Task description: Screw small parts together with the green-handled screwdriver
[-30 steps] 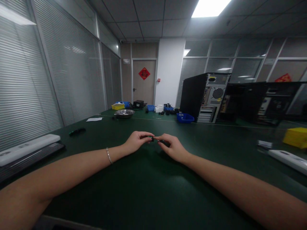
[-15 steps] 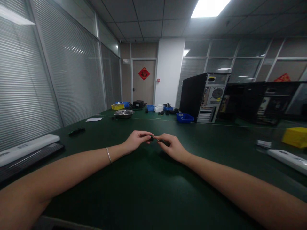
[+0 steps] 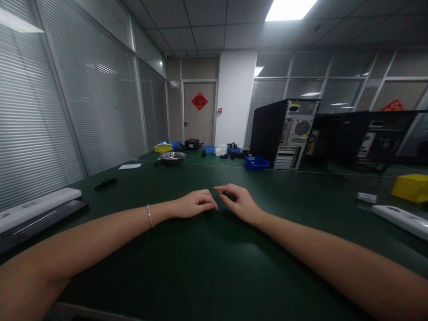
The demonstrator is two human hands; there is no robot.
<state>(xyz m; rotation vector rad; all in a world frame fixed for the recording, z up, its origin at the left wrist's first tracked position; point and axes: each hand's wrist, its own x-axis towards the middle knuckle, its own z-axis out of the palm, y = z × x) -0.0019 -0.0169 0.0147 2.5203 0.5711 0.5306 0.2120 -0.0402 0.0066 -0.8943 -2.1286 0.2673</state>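
Small black part [image 3: 229, 195] sits pinched in the right hand [image 3: 241, 206] fingertips, just above the green table [image 3: 207, 267] – too tiny to identify. Left hand [image 3: 195, 204] rests curled on the mat beside it, fingertips down by a dark bit – can't tell if it's gripping.

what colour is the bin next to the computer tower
Blue: the bin beside the computer tower shows clearly in the head view.

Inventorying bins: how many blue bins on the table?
3, maybe more. One blue bin sits beside the computer tower; two smaller ones stand at the far end. A blue shape behind the yellow bin may be another.
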